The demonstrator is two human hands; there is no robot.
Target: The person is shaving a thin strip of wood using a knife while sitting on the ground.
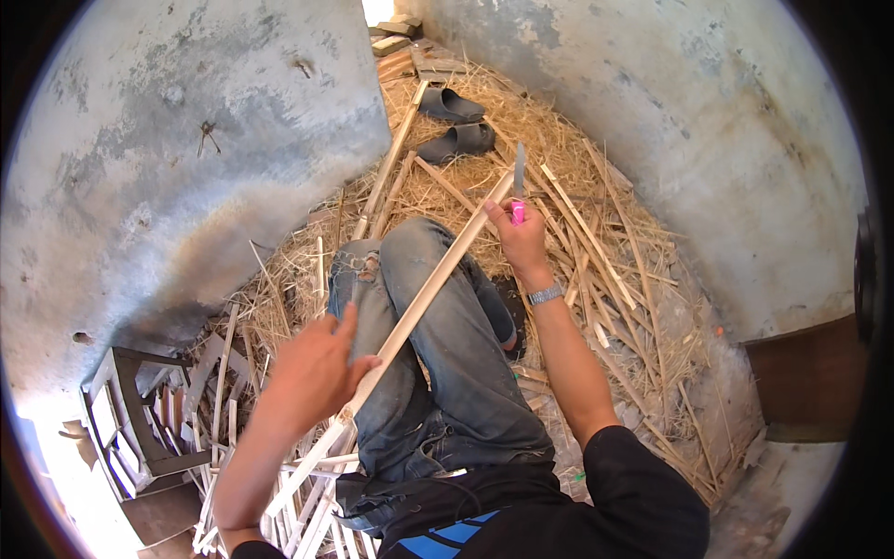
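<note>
A long pale strip of split bamboo or wood (424, 296) slants across my bent legs, from the upper right down to the lower left. My right hand (523, 240) is closed around the pink handle of a knife (519, 172), its blade pointing away from me. The thumb side of that hand meets the strip near its far end. Lower down, my left hand (321, 368) has its index finger and thumb stretched apart. Its thumb tip is at the strip's edge, and the other fingers are partly hidden.
Straw and shavings (549, 121) cover the floor, with loose strips (587, 233) to the right. Two dark slippers (456, 142) lie ahead. At lower left, a dark frame (177, 461) stands by a heap of cut strips (321, 522). Plastered walls (708, 140) flank me.
</note>
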